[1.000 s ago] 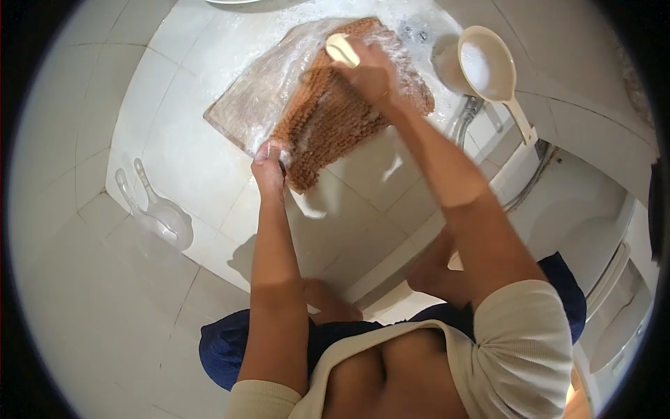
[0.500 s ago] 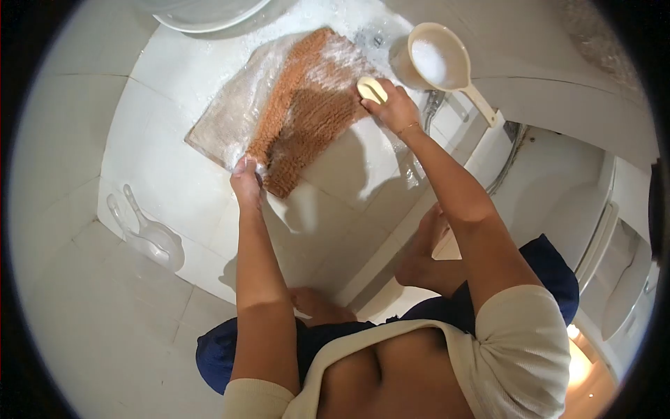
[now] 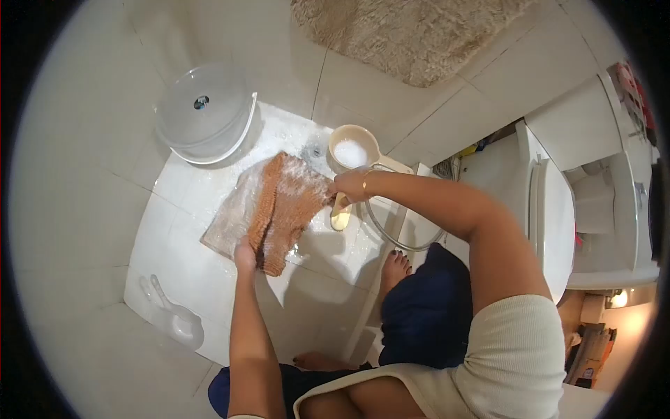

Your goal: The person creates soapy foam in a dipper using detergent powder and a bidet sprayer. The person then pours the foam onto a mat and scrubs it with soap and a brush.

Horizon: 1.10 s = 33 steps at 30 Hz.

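An orange-brown shaggy mat [image 3: 293, 202], partly covered in suds, lies folded over on the white tiled floor [image 3: 174, 244]; its smooth pale backing shows on the left. My left hand [image 3: 246, 257] grips the mat's lower left edge. At the mat's right edge is my right hand [image 3: 350, 187], closed on a cream brush [image 3: 340, 215] that hangs below the fingers. Just above that hand stands a beige dipper [image 3: 354, 135] with white foam or powder inside. The brush's bristles cannot be made out.
A lidded clear tub [image 3: 206, 115] stands at the upper left. A clear dipper [image 3: 183, 327] lies at the lower left. A grey hose [image 3: 391, 241] curves beside a low ledge on the right. Farther off are a shaggy beige rug [image 3: 412, 35] and a white toilet [image 3: 551, 223].
The view has tilted up, bringing the rug and whole tub into sight. My right hand has gone from scrubbing height on the mat to its right edge, brush now pointing down. My left hand keeps its hold.
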Each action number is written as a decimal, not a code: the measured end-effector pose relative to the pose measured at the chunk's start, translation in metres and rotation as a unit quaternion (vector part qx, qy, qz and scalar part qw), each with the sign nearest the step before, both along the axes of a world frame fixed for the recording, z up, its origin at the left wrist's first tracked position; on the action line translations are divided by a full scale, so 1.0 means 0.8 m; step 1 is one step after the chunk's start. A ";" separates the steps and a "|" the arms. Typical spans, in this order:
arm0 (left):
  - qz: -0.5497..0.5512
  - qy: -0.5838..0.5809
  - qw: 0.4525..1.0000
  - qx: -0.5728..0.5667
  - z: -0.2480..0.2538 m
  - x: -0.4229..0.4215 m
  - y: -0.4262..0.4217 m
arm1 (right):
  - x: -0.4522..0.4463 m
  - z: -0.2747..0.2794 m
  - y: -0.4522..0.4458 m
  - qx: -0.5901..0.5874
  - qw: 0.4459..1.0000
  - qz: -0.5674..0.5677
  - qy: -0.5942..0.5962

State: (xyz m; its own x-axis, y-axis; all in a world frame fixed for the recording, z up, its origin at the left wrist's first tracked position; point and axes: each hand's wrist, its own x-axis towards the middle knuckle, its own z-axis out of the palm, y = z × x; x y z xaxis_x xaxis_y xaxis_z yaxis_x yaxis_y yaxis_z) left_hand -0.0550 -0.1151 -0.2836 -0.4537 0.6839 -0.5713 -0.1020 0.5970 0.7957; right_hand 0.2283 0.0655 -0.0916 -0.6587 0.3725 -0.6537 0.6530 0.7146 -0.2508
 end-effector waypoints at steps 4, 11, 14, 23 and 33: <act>-0.185 0.163 0.969 0.000 0.052 0.041 -0.034 | 0.043 -0.002 -0.007 0.030 0.950 -0.230 0.207; -0.347 0.228 0.907 -0.073 0.069 0.020 -0.045 | 0.152 -0.053 0.041 0.277 0.737 -0.515 0.339; -0.277 0.357 0.890 0.063 0.125 -0.020 0.038 | 0.158 0.039 0.053 0.344 0.624 -0.563 0.419; -0.162 0.244 0.932 0.211 0.375 0.045 0.309 | 0.186 0.134 0.107 0.169 0.542 -0.518 0.640; -0.267 0.099 0.916 0.281 0.447 0.155 0.436 | 0.178 0.162 0.139 0.012 0.690 -0.428 0.583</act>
